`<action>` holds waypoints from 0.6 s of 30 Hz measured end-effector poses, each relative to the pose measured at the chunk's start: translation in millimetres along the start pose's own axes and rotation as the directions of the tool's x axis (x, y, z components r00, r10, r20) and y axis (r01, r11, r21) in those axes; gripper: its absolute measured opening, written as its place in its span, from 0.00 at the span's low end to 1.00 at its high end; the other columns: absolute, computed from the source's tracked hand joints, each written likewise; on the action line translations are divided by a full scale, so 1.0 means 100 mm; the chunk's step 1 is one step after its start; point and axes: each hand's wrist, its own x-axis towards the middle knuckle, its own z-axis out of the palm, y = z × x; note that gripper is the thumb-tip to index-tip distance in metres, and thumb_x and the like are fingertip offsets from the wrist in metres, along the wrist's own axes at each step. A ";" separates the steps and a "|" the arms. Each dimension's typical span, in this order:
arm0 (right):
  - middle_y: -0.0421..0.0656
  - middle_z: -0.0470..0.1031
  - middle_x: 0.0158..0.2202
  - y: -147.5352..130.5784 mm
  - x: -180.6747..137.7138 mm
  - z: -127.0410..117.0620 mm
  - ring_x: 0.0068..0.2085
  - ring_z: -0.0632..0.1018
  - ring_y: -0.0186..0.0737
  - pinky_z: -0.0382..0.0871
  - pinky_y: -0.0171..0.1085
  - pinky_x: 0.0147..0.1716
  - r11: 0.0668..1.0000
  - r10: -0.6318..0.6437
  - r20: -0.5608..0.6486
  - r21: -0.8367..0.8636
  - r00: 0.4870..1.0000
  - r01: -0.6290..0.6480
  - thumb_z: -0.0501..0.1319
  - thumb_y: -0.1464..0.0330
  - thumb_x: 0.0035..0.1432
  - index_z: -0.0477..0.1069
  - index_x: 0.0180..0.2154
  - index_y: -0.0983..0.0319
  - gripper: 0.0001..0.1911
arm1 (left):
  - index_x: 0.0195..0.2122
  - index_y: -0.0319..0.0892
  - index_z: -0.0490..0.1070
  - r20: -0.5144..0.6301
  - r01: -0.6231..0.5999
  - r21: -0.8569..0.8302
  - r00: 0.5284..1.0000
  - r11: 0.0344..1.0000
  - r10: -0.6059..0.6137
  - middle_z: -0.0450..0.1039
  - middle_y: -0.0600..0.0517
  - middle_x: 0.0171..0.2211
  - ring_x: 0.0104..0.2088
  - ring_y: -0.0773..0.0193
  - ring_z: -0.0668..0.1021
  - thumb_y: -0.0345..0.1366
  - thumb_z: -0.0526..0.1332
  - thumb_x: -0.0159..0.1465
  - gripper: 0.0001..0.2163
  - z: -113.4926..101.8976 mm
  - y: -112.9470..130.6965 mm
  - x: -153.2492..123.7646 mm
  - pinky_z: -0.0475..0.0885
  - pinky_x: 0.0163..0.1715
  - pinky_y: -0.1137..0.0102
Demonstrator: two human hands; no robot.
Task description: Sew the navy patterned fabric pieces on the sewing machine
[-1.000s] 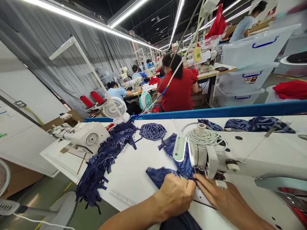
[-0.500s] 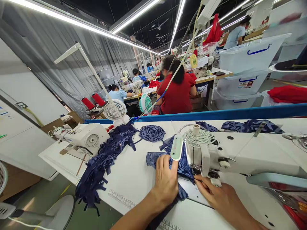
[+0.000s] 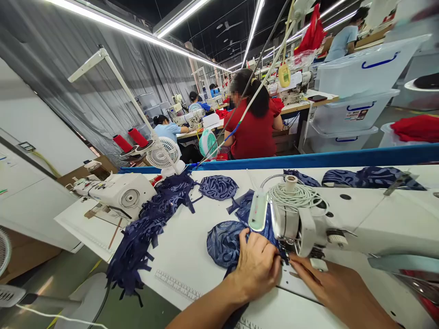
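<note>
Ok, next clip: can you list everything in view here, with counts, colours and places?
white sewing machine: one, right of centre on table.
navy patterned fabric piece: one, under left hand at the needle.
pile of navy fabric strips: one, left, trailing over table edge.
navy oval fabric piece: one, behind.
white table: one, foreground.
second white machine: one, far left.
red thread cones: two, left rear.
white desk fan: one, beside cones.
person in red top: one, seated behind.
clear storage bins: stacked, right rear.
left hand: pressing fabric.
right hand: flat beside presser foot.
</note>
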 end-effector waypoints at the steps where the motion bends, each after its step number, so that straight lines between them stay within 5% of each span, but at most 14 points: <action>1: 0.42 0.82 0.37 0.01 0.00 -0.03 0.24 0.74 0.35 0.62 0.37 0.21 1.000 -0.014 -0.004 0.009 1.000 0.014 0.49 0.85 0.59 0.78 0.46 0.60 0.25 | 0.41 0.41 0.70 0.012 0.001 -0.012 1.000 1.000 -0.001 0.75 0.50 0.38 0.43 0.58 0.76 0.33 0.58 0.70 0.03 -0.01 -0.01 0.00 0.64 0.56 0.52; 6: 0.41 0.83 0.42 -0.02 0.06 -0.13 0.35 0.81 0.37 0.74 0.37 0.34 0.993 -0.071 -0.008 0.095 0.997 0.072 0.49 0.81 0.64 0.78 0.44 0.58 0.22 | 0.43 0.41 0.70 0.065 -0.005 -0.059 0.998 0.998 0.009 0.75 0.50 0.39 0.44 0.58 0.75 0.32 0.58 0.70 0.03 -0.03 -0.06 -0.01 0.62 0.56 0.52; 18: 0.43 0.82 0.43 -0.13 0.10 -0.16 0.34 0.81 0.36 0.74 0.37 0.37 0.972 -0.002 0.009 0.236 1.000 0.000 0.47 0.76 0.71 0.78 0.45 0.58 0.21 | 0.48 0.45 0.74 0.229 0.012 -0.208 0.973 0.978 0.037 0.76 0.50 0.40 0.45 0.58 0.74 0.31 0.58 0.69 0.09 -0.07 -0.13 0.00 0.63 0.52 0.57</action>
